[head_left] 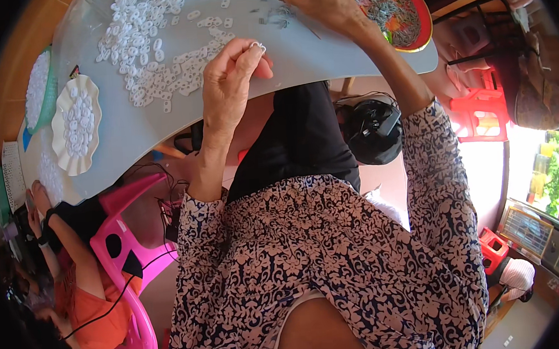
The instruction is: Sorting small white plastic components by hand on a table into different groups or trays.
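Observation:
My left hand (233, 74) is raised over the table's near edge, thumb and fingers closed on a small white plastic piece (258, 47). My right hand (326, 4) is at the far side, its fingertips pinched together beside a few small grey metal pieces (275, 18). Whatever those fingertips hold is too small to make out. Left of my hands, many small white oval pieces with holes (130, 32) lie heaped on the table. Flatter white pieces (179, 78) spread out nearer to me.
A red-rimmed round tray (425, 18) of grey metal pieces stands on the grey table (113, 163) at the right. At the left are a scalloped cream dish (64, 147) and a green basket (50, 93), both with white pieces. Another person sits on a pink chair (144, 326).

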The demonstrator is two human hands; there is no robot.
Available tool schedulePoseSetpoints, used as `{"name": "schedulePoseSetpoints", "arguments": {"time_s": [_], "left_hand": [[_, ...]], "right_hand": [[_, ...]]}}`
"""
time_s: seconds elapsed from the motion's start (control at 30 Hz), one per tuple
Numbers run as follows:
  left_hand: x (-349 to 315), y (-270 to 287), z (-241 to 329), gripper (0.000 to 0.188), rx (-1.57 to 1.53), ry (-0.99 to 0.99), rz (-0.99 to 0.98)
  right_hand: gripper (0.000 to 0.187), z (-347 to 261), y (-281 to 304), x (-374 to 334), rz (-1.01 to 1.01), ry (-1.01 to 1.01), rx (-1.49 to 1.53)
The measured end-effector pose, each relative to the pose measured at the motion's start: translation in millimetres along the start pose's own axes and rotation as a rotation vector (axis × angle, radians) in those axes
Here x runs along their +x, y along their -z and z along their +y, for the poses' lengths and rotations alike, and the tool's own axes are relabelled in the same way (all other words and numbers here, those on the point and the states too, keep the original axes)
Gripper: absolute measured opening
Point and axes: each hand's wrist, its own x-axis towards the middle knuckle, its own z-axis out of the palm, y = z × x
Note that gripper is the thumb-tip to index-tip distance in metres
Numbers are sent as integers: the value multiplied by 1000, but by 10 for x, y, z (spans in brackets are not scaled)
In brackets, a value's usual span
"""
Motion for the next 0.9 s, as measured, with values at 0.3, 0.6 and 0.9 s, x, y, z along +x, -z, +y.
{"name": "schedulePoseSetpoints", "arguments": {"time_s": [0.3, 0.6, 0.9], "left_hand": [[-31, -29, -15, 17, 9, -56, -19], [-7, -2, -25, 15, -25, -42, -18], [-39, 33, 12, 18, 70, -38, -20]], "right_hand": [[17, 78, -206, 409, -328, 219, -427], [10, 12, -166, 477, -253, 218, -572], [16, -371, -201, -486, -70, -347, 627]]}}
